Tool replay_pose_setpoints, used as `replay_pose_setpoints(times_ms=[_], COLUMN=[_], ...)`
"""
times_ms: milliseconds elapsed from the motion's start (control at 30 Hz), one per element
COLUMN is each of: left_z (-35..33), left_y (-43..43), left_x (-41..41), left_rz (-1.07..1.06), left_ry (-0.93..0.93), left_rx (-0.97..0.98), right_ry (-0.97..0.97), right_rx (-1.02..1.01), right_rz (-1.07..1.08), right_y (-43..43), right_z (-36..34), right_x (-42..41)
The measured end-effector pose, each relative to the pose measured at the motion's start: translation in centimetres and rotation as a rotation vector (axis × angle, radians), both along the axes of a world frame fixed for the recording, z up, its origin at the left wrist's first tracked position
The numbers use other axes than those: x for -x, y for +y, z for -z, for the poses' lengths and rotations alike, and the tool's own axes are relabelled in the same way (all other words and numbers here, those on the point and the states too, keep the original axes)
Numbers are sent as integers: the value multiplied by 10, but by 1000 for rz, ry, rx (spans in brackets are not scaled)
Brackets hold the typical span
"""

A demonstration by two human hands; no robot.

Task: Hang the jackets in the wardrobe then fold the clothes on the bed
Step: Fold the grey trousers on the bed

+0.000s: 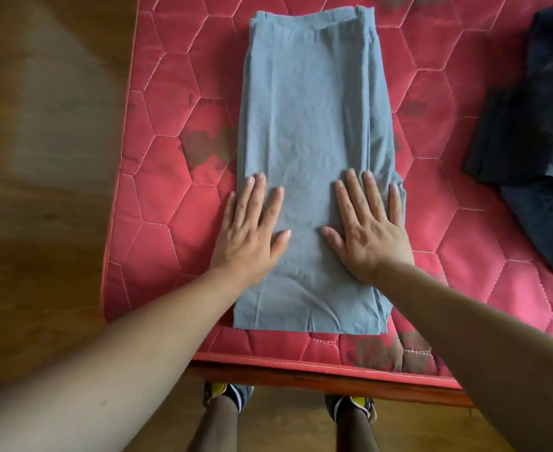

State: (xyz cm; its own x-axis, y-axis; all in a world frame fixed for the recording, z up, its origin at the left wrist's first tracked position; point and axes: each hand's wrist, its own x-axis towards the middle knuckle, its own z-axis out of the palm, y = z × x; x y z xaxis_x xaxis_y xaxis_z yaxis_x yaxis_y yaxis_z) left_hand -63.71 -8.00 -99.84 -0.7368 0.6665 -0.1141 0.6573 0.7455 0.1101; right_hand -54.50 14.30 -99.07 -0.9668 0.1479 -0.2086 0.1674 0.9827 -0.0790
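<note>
A light blue garment lies folded into a long narrow strip on the red quilted mattress, running from the near edge away from me. My left hand presses flat on its near left side, fingers straight and partly over the left edge. My right hand lies flat on its near right side, fingers spread. Neither hand grips the cloth.
Dark denim clothes are piled at the right of the mattress. The mattress's near edge sits on a wooden bed frame. Brown wooden floor lies to the left. My feet in shoes stand below the bed edge.
</note>
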Motion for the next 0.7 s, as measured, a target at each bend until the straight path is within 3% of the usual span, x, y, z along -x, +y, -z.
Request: replay_pose_setpoints(times_ms=[233,467,600,700], left_z=[-7,-5,-5,0], left_y=[-46,-44,-15,25], left_x=[-52,-48,1,53], left_rz=[113,112,130,40], left_ry=[-26,0,55,103], left_rx=[71,35,-14,-38], right_ry=[3,64,238,191], right_rx=[18,68,169,91], right_rz=[-186,-158,-112,-53], right_y=[-13,-11,-3,11], right_z=[2,2,-5,-6], right_x=[-67,-67,-28,40])
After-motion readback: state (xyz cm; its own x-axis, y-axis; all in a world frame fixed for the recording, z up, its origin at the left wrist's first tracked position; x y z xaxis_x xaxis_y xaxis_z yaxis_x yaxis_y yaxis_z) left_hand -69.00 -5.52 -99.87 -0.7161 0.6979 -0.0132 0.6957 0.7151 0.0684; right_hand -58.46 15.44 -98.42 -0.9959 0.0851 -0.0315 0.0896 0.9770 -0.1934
